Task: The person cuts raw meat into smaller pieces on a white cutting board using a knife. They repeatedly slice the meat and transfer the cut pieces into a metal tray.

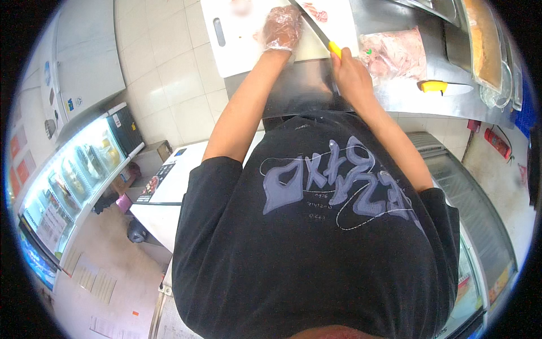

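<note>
My right hand point(355, 78) grips the yellow handle of a long-bladed kitchen knife point(317, 27). Its blade slants up and left over a white plastic cutting board point(235, 59), and the tip lies beyond the top edge of view. Close to the left side of the blade is my left hand point(283, 27), in a clear disposable plastic glove, low over the board. The glove and back of the hand hide whatever is beneath the fingers. Thin slices of reddish meat point(316, 12) lie on the board right of the blade. Another pale pink piece point(241, 7) is at the top left.
A clear plastic bag of pale pink meat point(394, 55) lies right of the board on the steel worktable point(302, 87). Beyond it rests a second yellow-handled knife point(444, 87). Metal pans point(436, 8) and a plastic-wrapped orange-brown item point(477, 42) line the right side.
</note>
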A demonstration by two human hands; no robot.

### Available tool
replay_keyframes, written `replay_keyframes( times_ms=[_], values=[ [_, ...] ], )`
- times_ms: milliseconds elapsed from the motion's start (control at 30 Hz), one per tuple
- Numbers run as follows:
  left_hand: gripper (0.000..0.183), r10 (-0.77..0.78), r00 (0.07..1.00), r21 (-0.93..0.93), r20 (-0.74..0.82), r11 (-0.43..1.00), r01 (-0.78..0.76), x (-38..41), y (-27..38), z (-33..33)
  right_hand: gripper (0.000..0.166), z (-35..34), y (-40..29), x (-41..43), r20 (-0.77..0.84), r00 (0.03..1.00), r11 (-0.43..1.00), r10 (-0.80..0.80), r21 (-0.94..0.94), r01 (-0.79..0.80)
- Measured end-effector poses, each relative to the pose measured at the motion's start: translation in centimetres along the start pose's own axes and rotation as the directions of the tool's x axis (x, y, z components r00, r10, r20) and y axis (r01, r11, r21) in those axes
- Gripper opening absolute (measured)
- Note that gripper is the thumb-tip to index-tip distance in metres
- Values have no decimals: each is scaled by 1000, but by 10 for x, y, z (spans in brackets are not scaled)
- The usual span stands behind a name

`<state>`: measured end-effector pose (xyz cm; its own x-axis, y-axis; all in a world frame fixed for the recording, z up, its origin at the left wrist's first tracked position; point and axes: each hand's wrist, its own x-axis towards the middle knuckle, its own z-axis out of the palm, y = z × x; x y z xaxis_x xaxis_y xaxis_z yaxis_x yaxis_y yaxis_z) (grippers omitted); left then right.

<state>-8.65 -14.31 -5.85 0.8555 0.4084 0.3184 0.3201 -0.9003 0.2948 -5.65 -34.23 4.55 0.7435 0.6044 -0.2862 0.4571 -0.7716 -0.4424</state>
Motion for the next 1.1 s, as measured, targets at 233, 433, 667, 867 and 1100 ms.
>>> replay_keyframes(
  times_ms=[233, 433, 667, 867, 1100],
  values=[
    [24, -96, 991, 38, 97, 995, 93, 5, 4, -12, 38, -19, 2, -20, 104, 991, 997, 82, -3, -83],
    [21, -130, 987, -183, -96, 977, 111, -3, 19, -20, 36, -28, 22, -42, 149, 987, 998, 57, -27, -53],
    [18, -193, 968, -129, -158, 976, 174, 1, 28, -12, 38, -43, 41, -42, 186, 982, 998, 42, -54, -33],
    [24, -191, 979, -95, -67, 978, 184, 6, 20, -11, 41, -29, 36, -1, 109, 991, 996, -77, -28, 81],
    [22, -111, 980, 41, 164, 994, 106, 12, 33, -26, 42, -12, 7, 47, 55, 986, 987, -159, 4, 159]
  ],
)
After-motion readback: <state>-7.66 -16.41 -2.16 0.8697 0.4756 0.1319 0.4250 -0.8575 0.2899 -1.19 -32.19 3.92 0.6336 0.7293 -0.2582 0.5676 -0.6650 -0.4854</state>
